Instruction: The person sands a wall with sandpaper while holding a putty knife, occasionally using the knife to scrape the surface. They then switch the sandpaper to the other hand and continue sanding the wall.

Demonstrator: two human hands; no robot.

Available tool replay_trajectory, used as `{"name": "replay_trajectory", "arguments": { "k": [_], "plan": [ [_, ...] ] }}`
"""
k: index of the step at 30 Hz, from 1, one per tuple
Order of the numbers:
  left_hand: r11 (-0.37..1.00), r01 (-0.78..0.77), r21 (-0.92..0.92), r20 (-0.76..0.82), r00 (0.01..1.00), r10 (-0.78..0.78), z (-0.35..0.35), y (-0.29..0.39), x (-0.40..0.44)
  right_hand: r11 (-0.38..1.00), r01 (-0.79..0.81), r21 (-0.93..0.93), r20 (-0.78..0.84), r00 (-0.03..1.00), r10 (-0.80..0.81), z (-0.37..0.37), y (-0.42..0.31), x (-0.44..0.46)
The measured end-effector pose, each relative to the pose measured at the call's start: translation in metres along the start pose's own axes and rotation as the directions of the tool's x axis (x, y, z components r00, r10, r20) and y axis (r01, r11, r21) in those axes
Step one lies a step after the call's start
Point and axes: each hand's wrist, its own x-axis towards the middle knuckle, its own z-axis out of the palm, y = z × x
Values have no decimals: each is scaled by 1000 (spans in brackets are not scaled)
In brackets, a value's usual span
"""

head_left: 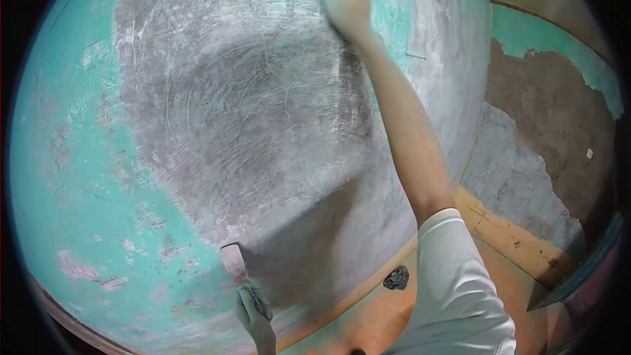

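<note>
Low in the view, my left hand (252,310) is closed around the handle of a scraper (234,263). Its wide, dusty blade points up and lies at or close against the wall, by the border between green paint and grey surface. My right hand (348,1) is raised high against the wall (230,125) at the top of the view. It looks smeared by motion and its fingers run to the frame's edge, so whether it holds anything cannot be made out. Scratch marks cover the grey patch between the hands.
Green paint (66,177) remains on the left, flaked in spots. A nail-like bit (415,56) sticks out of the wall on the right. A dark crumpled lump (396,278) lies on the orange floor (374,319). The adjoining wall (552,125) has brown and grey bare patches.
</note>
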Motion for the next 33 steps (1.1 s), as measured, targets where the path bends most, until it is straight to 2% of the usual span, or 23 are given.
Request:
{"name": "replay_trajectory", "arguments": {
  "k": [2, 5, 6, 8, 10, 13, 17, 19, 20, 22, 24, 27, 29, 32, 33],
  "plan": [
    [999, 16, -43, 26, 1000, -15, -4, 2, -7, 997, 22, -68, -236, 971, -37, 1, 27, -13],
    [999, 31, -38, 42, 999, -30, -22, 3, -8, 995, -60, -81, -352, 936, 28, 17, 15, -70],
    [999, 36, -31, 39, 999, -35, -26, 1, -8, 987, -152, 54, -249, 955, 160, 19, -11, -85],
    [1000, 26, -11, 34, 999, -25, -34, 2, -3, 983, -69, 169, -148, 985, 95, 38, -51, -84],
    [1000, 18, 4, 19, 1000, -19, -35, 4, 2, 939, 319, 127, -192, 937, -292, 56, -66, -49],
    [1000, 25, -2, -9, 1000, -25, -37, 5, 3, 963, 229, 143, -99, 971, -217, 50, -45, 6],
    [998, 46, -49, 17, 999, -45, -47, 8, -4, 998, -66, -23, -353, 934, 53, 30, -8, -27],
    [998, 55, -26, 51, 997, -53, -59, 14, -6, 970, -231, -75, -367, 911, 188, 25, -19, -73],
    [999, 49, 0, 79, 996, -49, -65, 18, -7, 971, -231, -63, -364, 911, 193, 26, -38, -94],
    [999, 42, 24, 103, 994, -45, -72, 20, -6, 996, -89, -25, -319, 945, 76, 47, -81, -111],
    [998, 43, 35, 106, 993, -47, -77, 22, -2, 983, 182, 29, -252, 953, -169, 62, -122, -103],
    [998, 40, 49, 109, 993, -45, -82, 26, 1, 993, 118, 22, -44, 992, -117, 58, -94, -39],
    [998, 57, 27, 116, 991, -60, -88, 27, 1, 992, 37, -118, -181, 982, -58, 50, -67, -18],
    [997, 74, 26, 106, 991, -76, -105, 28, 1, 984, -53, -171, -356, 934, -12, 46, -44, -57],
    [996, 81, 30, 100, 991, -84, -111, 29, 0, 982, -105, -158, -347, 937, 44, 47, -54, -79]
  ]
}}
